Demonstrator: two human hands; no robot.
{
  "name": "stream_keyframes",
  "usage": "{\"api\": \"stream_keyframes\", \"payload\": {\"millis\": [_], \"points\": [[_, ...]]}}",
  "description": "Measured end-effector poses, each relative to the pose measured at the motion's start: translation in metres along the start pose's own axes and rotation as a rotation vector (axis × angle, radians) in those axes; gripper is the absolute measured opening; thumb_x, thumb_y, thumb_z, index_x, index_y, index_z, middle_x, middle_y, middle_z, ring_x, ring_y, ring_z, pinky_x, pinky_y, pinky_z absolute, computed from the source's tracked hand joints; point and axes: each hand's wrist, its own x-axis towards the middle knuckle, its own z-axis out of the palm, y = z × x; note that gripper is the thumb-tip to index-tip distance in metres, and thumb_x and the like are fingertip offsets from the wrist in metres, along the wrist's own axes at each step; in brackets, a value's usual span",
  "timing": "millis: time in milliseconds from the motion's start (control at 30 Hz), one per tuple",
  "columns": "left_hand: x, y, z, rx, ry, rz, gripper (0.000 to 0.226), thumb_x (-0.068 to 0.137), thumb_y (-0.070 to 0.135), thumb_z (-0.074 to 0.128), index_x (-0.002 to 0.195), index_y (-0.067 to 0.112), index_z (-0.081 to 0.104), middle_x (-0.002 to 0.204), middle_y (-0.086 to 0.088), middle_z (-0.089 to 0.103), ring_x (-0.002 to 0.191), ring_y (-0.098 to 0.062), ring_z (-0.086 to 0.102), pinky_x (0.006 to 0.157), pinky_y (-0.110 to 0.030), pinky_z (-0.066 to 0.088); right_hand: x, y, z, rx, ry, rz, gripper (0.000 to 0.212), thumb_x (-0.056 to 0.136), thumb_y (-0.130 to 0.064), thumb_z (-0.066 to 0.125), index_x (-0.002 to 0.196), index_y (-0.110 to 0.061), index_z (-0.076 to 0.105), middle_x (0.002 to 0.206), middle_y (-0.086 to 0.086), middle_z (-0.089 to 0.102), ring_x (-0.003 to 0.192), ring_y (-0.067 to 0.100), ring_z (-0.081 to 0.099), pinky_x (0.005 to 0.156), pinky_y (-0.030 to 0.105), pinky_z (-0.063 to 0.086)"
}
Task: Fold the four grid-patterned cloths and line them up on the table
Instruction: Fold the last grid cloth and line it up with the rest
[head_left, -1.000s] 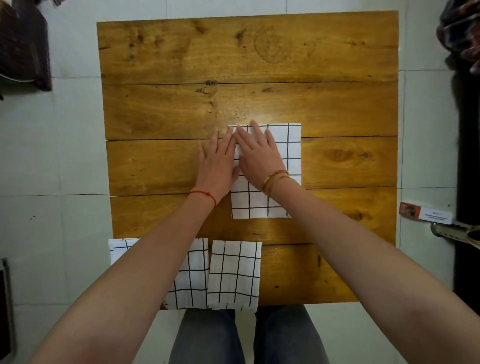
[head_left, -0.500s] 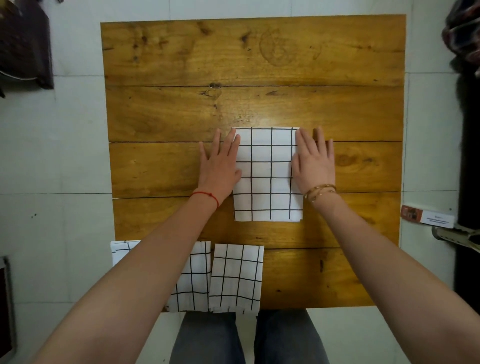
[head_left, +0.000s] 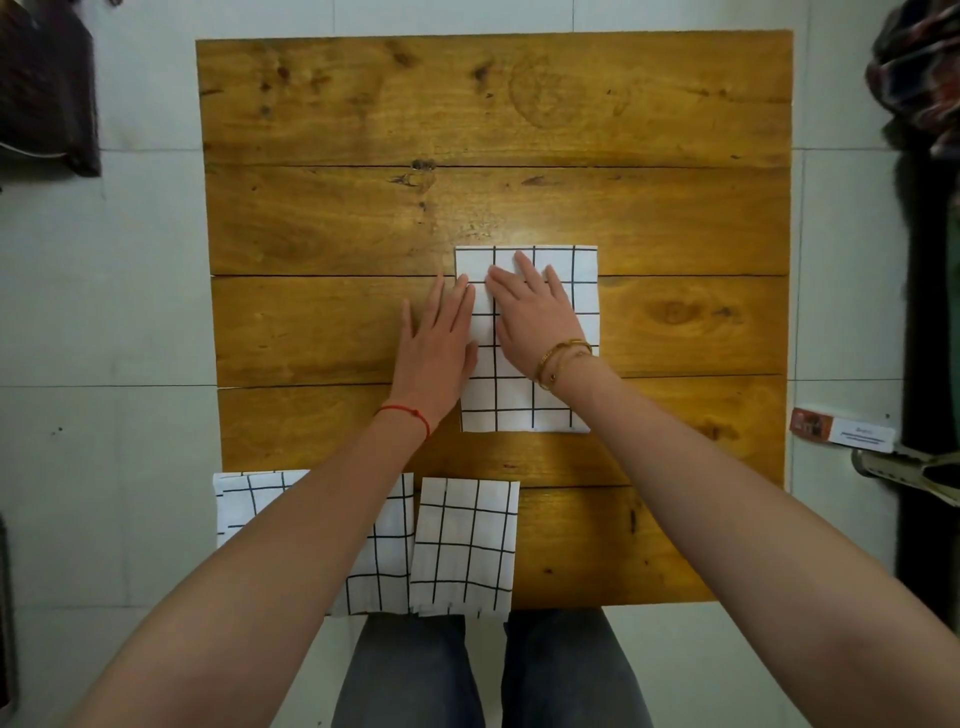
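Observation:
A folded white cloth with a black grid (head_left: 582, 280) lies flat near the middle of the wooden table (head_left: 493, 104). My left hand (head_left: 436, 343) rests flat at the cloth's left edge, fingers straight, partly on the wood. My right hand (head_left: 535, 317) presses flat on the cloth's left half, fingers straight and pointing up and left. At the table's near edge lie other folded grid cloths: one (head_left: 462, 545) in front of my legs, another (head_left: 384, 566) just left of it, and one (head_left: 249, 499) at the near left corner, both partly hidden by my left forearm.
The table stands on a pale tiled floor. A small box (head_left: 841, 434) and a shoe (head_left: 904, 467) lie on the floor to the right. Dark fabric (head_left: 47, 93) sits at the upper left, patterned fabric (head_left: 919, 78) at the upper right. My legs show below the table.
My right hand has slid from the cloth's right edge back across to its left half, beside my left hand. The left hand has stayed at the left edge.

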Motion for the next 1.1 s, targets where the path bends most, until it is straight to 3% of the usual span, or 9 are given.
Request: {"api": "stream_keyframes", "payload": {"millis": [433, 667, 833, 900, 967, 1033, 1100], "points": [[-0.098, 0.002, 0.037, -0.101, -0.095, 0.089, 0.059, 0.101, 0.035, 0.02, 0.155, 0.014, 0.01, 0.164, 0.002, 0.003, 0.15, -0.02, -0.008, 0.121, -0.05, 0.014, -0.007, -0.013, -0.001, 0.039, -0.109, 0.098, 0.069, 0.094, -0.012, 0.035, 0.152, -0.017, -0.002, 0.16, -0.008, -0.007, 0.147, 0.025, -0.007, 0.119, 0.048, 0.004], [-0.118, 0.006, 0.047, -0.151, -0.084, 0.081, 0.058, 0.098, 0.033, 0.029, 0.153, 0.015, 0.022, 0.161, 0.001, 0.018, 0.15, -0.023, 0.006, 0.119, -0.053, 0.017, -0.005, -0.012, 0.002, 0.025, -0.085, 0.086, 0.069, 0.094, -0.01, 0.036, 0.153, -0.017, 0.001, 0.16, -0.008, -0.003, 0.147, 0.026, -0.006, 0.119, 0.049, 0.004], [-0.109, 0.011, 0.04, -0.137, -0.018, 0.059, 0.055, 0.097, 0.03, 0.033, 0.15, 0.016, 0.03, 0.15, -0.004, 0.036, 0.144, -0.027, 0.024, 0.117, -0.05, 0.024, -0.003, -0.004, 0.002, 0.127, -0.054, 0.033, 0.063, 0.093, -0.007, 0.033, 0.152, -0.018, 0.013, 0.16, -0.006, 0.007, 0.147, 0.026, -0.003, 0.119, 0.049, 0.004], [-0.105, 0.011, 0.038, -0.089, -0.011, 0.072, 0.055, 0.096, 0.027, 0.041, 0.149, 0.017, 0.031, 0.146, -0.005, 0.038, 0.139, -0.027, 0.029, 0.114, -0.048, 0.028, -0.006, 0.003, 0.004, 0.251, 0.037, -0.006, 0.061, 0.091, -0.006, 0.034, 0.15, -0.017, 0.021, 0.159, -0.003, 0.015, 0.147, 0.026, 0.005, 0.119, 0.048, 0.009], [-0.103, 0.011, 0.036, -0.037, -0.001, 0.1, 0.055, 0.094, 0.025, 0.046, 0.147, 0.016, 0.034, 0.143, -0.006, 0.039, 0.136, -0.027, 0.031, 0.112, -0.046, 0.031, -0.015, 0.011, 0.006, 0.37, 0.237, 0.035, 0.055, 0.09, -0.006, 0.037, 0.145, -0.013, 0.035, 0.153, 0.004, 0.032, 0.142, 0.027, 0.024, 0.117, 0.043, 0.021], [-0.101, 0.011, 0.033, -0.04, 0.013, 0.114, 0.052, 0.094, 0.024, 0.047, 0.145, 0.016, 0.038, 0.14, -0.005, 0.041, 0.134, -0.026, 0.032, 0.11, -0.044, 0.033, -0.029, 0.02, 0.008, 0.461, 0.449, 0.213, 0.042, 0.091, -0.009, 0.04, 0.132, -0.01, 0.049, 0.135, 0.008, 0.05, 0.124, 0.024, 0.045, 0.105, 0.037, 0.039], [-0.097, 0.012, 0.028, -0.118, 0.04, 0.092, 0.046, 0.095, 0.022, 0.047, 0.141, 0.018, 0.043, 0.136, -0.003, 0.043, 0.13, -0.022, 0.036, 0.107, -0.039, 0.038, -0.044, 0.03, 0.009, 0.562, 0.542, 0.471, 0.027, 0.092, -0.013, 0.044, 0.117, -0.009, 0.054, 0.118, 0.009, 0.056, 0.106, 0.021, 0.052, 0.088, 0.032, 0.045]]}}
